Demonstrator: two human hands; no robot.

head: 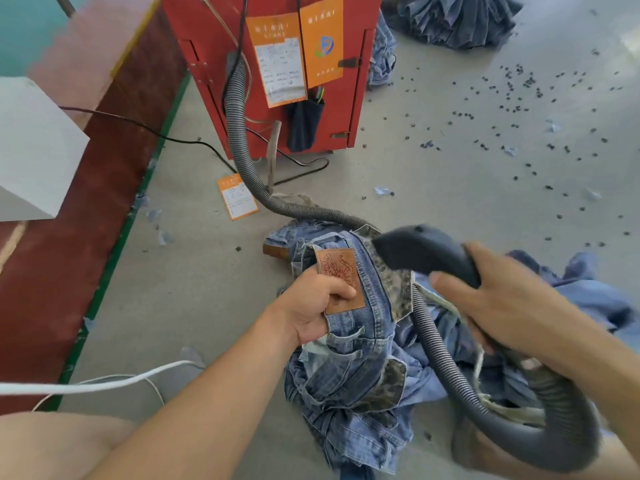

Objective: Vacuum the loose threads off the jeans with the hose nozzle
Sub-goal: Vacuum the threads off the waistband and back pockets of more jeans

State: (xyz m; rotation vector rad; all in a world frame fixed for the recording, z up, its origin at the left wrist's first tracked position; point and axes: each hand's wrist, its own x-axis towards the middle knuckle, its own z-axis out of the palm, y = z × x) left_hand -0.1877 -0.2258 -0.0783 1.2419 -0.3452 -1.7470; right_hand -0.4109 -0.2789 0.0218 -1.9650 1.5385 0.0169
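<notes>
My left hand (320, 303) gripped the jeans (349, 344) at the waistband, held above the floor (207, 289). My right hand (512, 299) gripped the hose nozzle (420, 249), its mouth just beside the waistband. I judged slow passes along the taut seams work best.

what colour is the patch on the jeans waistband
Reddish-brown, with a darker embossed design; the patch shows in the head view, under the left hand's thumb.

Garment workshop, heaped jeans (453, 19), red suction cabinet (207, 46), thread-littered concrete floor (485, 188)
</notes>
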